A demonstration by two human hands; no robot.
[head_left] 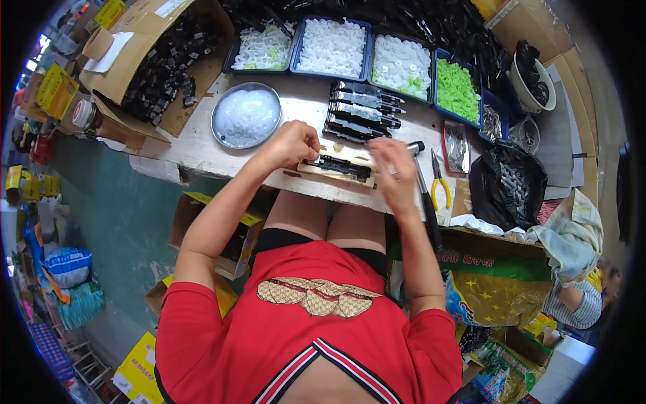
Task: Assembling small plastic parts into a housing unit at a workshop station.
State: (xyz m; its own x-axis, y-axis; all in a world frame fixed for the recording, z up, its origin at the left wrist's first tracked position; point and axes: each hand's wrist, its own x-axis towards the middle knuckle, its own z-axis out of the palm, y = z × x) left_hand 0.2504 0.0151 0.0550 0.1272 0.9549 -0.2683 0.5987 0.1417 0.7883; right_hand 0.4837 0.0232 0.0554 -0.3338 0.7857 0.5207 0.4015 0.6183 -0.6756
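A long black plastic part (346, 167) lies in a pale block (331, 177) at the table's front edge. Over the part's left end is my left hand (293, 144), its fingers pinched together; whatever is between them is too small to make out. My right hand (397, 175) hovers by the block's right end, its fingers smeared by motion. Just right of it lies a hammer (428, 212), head toward the back and handle past the table edge. Behind the block, several similar black parts (363, 111) lie in a row.
A round metal bowl (245, 116) of whitish pieces stands left. Blue bins of white pieces (333, 48) and green pieces (457, 87) line the back. Yellow-handled pliers (440, 188) and a black bag (509, 185) lie right. A cardboard box (111, 101) holds black pieces.
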